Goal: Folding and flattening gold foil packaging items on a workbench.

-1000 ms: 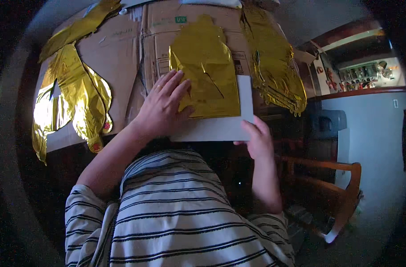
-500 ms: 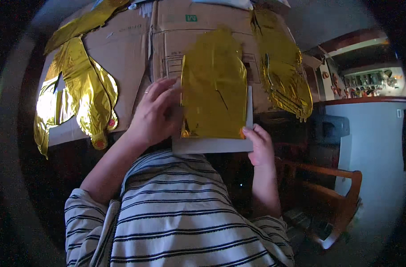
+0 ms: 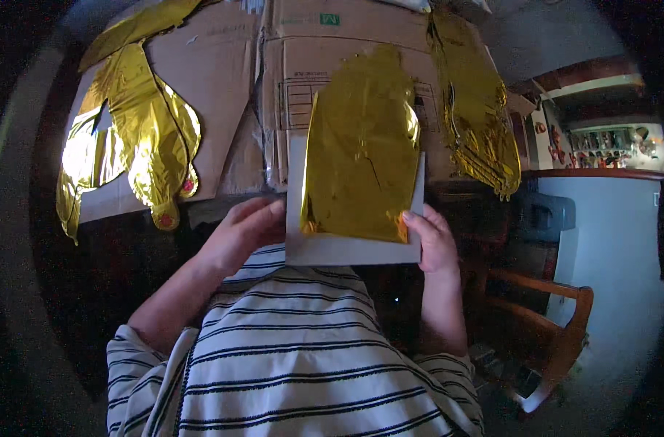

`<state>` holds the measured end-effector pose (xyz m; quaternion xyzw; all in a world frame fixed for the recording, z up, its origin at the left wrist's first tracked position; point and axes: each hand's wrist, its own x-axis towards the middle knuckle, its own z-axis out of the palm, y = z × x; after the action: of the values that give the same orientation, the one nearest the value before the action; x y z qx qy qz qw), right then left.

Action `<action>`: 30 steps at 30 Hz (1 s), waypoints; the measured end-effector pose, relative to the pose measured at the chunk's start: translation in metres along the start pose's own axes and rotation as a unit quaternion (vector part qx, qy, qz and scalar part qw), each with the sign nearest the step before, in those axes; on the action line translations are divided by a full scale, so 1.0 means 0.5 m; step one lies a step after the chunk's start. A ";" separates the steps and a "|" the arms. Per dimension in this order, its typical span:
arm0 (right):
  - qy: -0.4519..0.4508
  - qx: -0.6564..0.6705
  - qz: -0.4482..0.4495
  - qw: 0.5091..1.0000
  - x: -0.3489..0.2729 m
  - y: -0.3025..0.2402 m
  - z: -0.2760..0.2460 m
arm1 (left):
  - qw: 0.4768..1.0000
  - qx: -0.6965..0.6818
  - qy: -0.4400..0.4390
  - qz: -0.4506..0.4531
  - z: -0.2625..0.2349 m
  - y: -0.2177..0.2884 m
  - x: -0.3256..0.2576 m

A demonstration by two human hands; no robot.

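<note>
**Right hand is pinching the gold foil sheet**

The right thumb is pressing on the sheet's bottom right corner, and the other fingers are curling by the right edge of the white board under it. The left hand is sitting at the board's left edge; it is hard to tell if its fingers are gripping. The gold foil sheet is lying between the hands, with its long side pointing away from the striped shirt. The right hand is touching it, so that one is nearer. Farther out, brown cardboard is holding more gold foil pieces on the left and a long gold bundle on the right. A wooden chair is standing at the lower right.
</note>
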<state>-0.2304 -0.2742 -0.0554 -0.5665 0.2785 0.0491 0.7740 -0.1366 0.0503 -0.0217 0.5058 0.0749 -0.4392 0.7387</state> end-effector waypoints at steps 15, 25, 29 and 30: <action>-0.100 0.062 -0.046 0.992 -0.044 0.035 0.009 | 0.999 0.010 0.025 0.035 0.024 -0.022 0.032; -0.080 -0.002 -0.201 0.976 -0.028 0.022 0.075 | 0.986 0.068 0.031 0.147 0.007 0.002 0.010; -0.092 0.016 -0.211 0.973 -0.027 0.030 0.065 | 0.957 0.176 0.033 0.226 0.005 0.008 -0.007; -0.094 0.001 -0.224 0.970 -0.028 0.029 0.065 | 0.954 0.173 0.029 0.243 0.005 0.008 -0.005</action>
<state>-0.2355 -0.2364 -0.0543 -0.6066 0.0704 -0.0732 0.7885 -0.1361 0.0504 -0.0164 0.6416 -0.1065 -0.2374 0.7216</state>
